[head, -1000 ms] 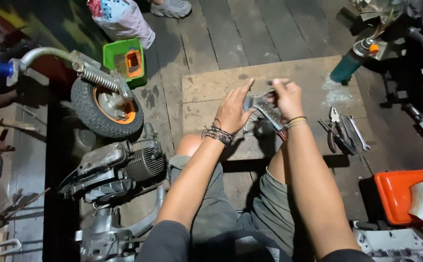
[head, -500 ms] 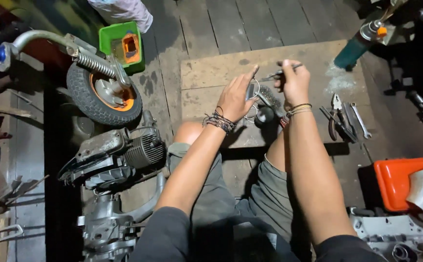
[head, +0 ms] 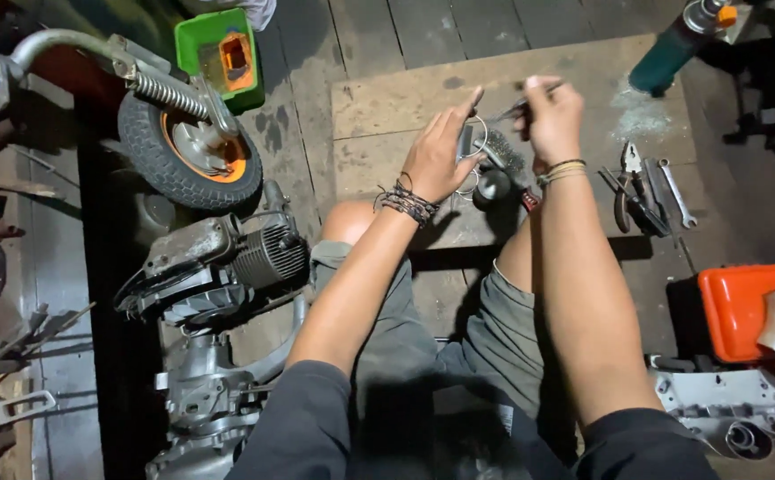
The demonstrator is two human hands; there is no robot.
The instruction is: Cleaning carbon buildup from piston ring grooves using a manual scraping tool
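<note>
1. Head view showed my left hand (head: 436, 160) raised over the board (head: 387, 102), fingers mostly straight and spread, with thumb and forefinger closed on a small metal part (head: 469, 140) and a thin wire ring beside it.
2. My right hand (head: 552, 116) was pinched shut on a slim tool (head: 516, 108), its tip pointing at the part.
3. I judged the step to be working the tool into the part, held in the air between my hands above my knees; the next move would call for a steady left grip and a careful tip.
4. Pliers (head: 626, 182) and a wrench (head: 674, 191) lay just right of my right wrist; a small wheel (head: 187, 156) and an engine (head: 227, 262) sat to my left.
5. What the part was, and where the tip met it, I couldn't make out; a round dark thing (head: 494, 187) under my hands was half hidden.
</note>
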